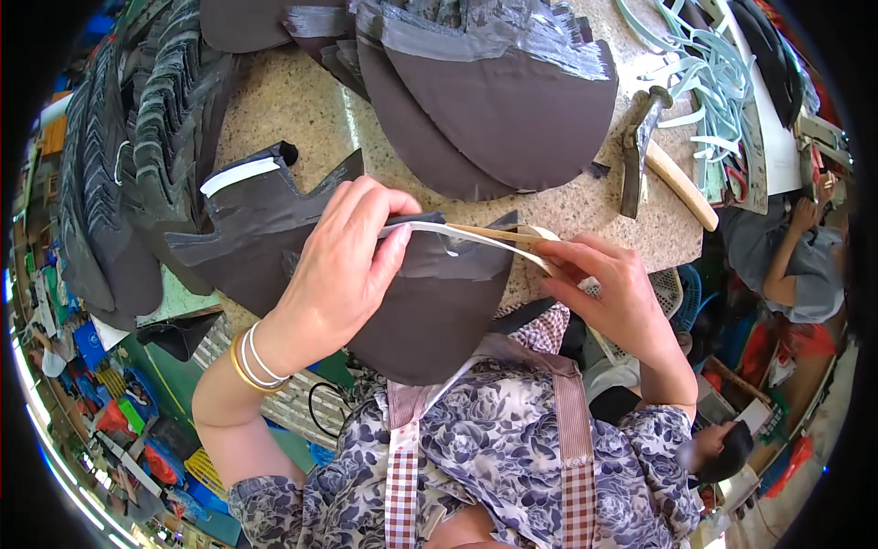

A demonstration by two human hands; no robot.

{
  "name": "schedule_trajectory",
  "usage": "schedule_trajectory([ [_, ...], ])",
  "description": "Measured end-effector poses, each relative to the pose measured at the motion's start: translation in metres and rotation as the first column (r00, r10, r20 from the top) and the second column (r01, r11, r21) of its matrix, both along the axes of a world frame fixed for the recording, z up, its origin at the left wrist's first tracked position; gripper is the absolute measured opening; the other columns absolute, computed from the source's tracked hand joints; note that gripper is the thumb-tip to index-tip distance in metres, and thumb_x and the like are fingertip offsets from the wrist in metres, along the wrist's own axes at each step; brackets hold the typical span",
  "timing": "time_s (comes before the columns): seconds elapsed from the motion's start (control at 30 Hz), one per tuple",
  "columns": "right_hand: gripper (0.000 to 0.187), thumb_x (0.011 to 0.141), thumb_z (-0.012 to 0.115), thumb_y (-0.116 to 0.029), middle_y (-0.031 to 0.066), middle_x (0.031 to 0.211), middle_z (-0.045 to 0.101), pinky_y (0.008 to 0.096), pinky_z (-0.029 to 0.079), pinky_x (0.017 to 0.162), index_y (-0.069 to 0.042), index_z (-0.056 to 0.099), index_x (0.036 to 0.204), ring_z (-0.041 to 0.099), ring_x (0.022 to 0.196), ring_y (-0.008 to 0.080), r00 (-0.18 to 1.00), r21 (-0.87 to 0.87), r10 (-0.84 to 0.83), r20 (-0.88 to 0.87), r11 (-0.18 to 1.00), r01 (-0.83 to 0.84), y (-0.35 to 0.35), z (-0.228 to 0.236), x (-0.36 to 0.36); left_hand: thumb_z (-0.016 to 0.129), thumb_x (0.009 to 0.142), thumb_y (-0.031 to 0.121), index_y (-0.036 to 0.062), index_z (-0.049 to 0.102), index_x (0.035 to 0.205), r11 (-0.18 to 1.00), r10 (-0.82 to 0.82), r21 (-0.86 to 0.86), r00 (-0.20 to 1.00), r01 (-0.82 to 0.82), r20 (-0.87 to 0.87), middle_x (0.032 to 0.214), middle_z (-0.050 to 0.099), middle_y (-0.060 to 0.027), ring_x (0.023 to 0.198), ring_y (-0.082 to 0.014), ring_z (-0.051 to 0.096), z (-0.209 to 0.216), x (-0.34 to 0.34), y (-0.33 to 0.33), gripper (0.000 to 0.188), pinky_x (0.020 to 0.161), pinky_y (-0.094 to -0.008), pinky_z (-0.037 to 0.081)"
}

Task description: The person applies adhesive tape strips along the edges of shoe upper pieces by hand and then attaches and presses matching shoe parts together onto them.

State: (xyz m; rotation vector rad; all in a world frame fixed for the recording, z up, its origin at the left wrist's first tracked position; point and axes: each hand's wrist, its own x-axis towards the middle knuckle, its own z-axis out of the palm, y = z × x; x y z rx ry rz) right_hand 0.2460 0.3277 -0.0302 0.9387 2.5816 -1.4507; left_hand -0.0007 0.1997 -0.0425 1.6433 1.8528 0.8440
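Observation:
A dark brown, rounded piece of sheet material [430, 320] hangs over the near edge of the worktop. My left hand [352, 252] pinches its upper edge, where a dark folded rim shows between thumb and fingers. From that edge a narrow white strip [476, 240] runs taut to the right, with a tan band beside it. My right hand [604, 284] is closed on the strip's far end. Left of my hands lies another dark piece [247, 220] with a notched outline and a white strip stuck along one edge.
Overlapping dark panels with grey-smeared edges [512, 119] lie at the back of the speckled worktop [283, 105]. More stacked panels [165, 119] stand at left. A wooden-handled hammer [681, 188], pale blue strips [709, 91] and red-handled scissors [736, 178] are at right. Beyond, another person [796, 256] works.

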Motion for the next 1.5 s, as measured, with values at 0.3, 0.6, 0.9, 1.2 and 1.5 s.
schedule_trajectory([
  [0.3,0.022,0.070,0.078,-0.017,0.0039,0.108,0.060,0.0303,0.049,0.057,-0.008,0.067,0.088,0.059,0.067,0.0175,0.925,0.413,0.098,-0.368,0.908,0.069,-0.011,-0.003,-0.047,0.070,0.080,0.005,-0.0008,0.065,0.089,0.995,0.048,0.080,0.998,-0.051,0.050,0.078,0.054,-0.0091,0.067,-0.0228,0.058,0.009,0.012,-0.004,0.012,0.058,-0.0332,0.048],
  [0.6,0.012,0.064,0.067,0.000,0.0126,0.103,0.062,0.0310,0.048,0.062,-0.001,0.055,0.066,0.059,0.077,0.0197,0.819,0.287,-0.049,-0.572,0.923,0.256,0.006,-0.005,-0.050,0.074,0.070,0.005,0.0032,0.066,0.098,0.977,0.167,0.200,0.860,-0.078,-0.481,0.086,0.058,-0.0075,0.081,-0.0241,0.056,0.042,-0.007,-0.025,0.029,0.070,-0.0360,0.048],
  [0.9,0.025,0.080,0.059,-0.011,0.0265,0.084,0.065,0.0228,0.046,0.038,-0.005,0.041,0.062,0.053,0.038,0.0152,0.254,-0.566,-0.506,-0.824,0.740,-0.362,0.049,0.004,0.038,0.065,0.084,0.013,0.0071,0.068,0.105,0.871,0.183,0.480,0.836,0.107,-0.517,0.098,0.059,-0.0050,0.095,-0.0250,0.051,0.027,-0.039,0.121,0.022,0.082,-0.0346,0.044],
  [1.2,0.026,0.096,0.053,-0.011,0.0126,0.076,0.059,0.0210,0.038,0.041,0.008,0.059,0.112,0.050,0.049,0.0116,0.436,-0.626,-0.700,-0.566,0.709,0.326,0.023,0.001,0.058,0.071,0.079,0.004,0.0021,0.057,0.102,0.828,0.105,0.541,0.907,0.147,-0.408,0.106,0.055,-0.0099,0.096,-0.0275,0.053,-0.001,-0.022,0.147,0.028,0.083,-0.0367,0.046],
  [1.5,0.012,0.087,0.061,-0.002,0.0046,0.060,0.063,0.0196,0.035,0.037,0.003,0.070,0.092,0.050,0.042,0.0048,0.865,-0.152,-0.260,-0.428,0.965,0.215,0.017,0.044,0.002,0.069,0.078,-0.007,0.0059,0.042,0.136,0.998,-0.042,-0.035,0.946,0.056,0.322,0.104,0.069,-0.0096,0.087,-0.0123,0.066,0.040,0.004,0.016,0.064,0.076,-0.0251,0.052],
])
